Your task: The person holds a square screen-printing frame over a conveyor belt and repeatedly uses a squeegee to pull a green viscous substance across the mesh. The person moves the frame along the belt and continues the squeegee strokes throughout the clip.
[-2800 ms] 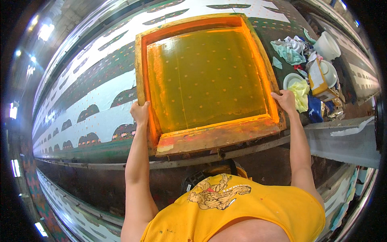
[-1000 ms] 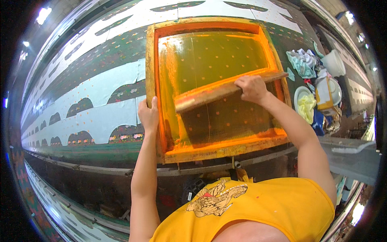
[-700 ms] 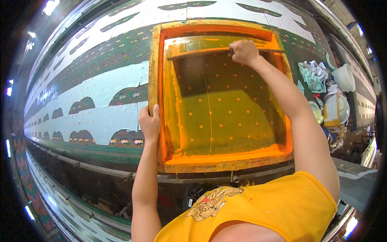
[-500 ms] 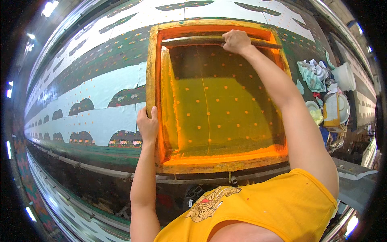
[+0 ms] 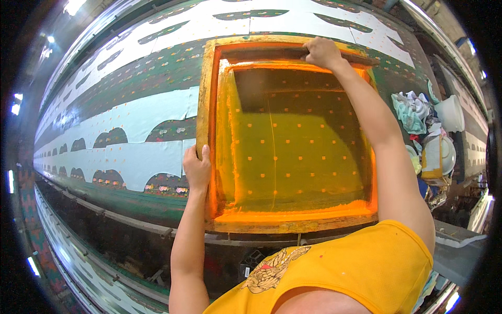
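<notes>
A wooden screen-printing frame (image 5: pixel 207 99), smeared with orange ink, lies on the long table before me. Its yellow-olive mesh (image 5: pixel 293 167) carries rows of small orange motifs. My left hand (image 5: pixel 197 168) grips the frame's left rail near its lower half, thumb on top and fingers around the outer side. At the far end of the frame, my right hand (image 5: pixel 322 53) is closed on the squeegee (image 5: pixel 362 59), a long dark bar lying crosswise inside the frame. A line of orange ink runs along the mesh just below the bar. The fingers' undersides are hidden.
Pale blue fabric pieces (image 5: pixel 136 162) with curved cut-outs lie on the dark green table to the left. White pieces (image 5: pixel 293 23) lie along the far side. Right of the frame are crumpled cloths (image 5: pixel 410 112), a white bucket (image 5: pixel 451 112) and a yellowish box (image 5: pixel 432 157).
My right hand and the squeegee have shifted slightly toward the frame's far rail, and the bar is tilted differently. The whole view has shifted a little; my left hand keeps its hold.
</notes>
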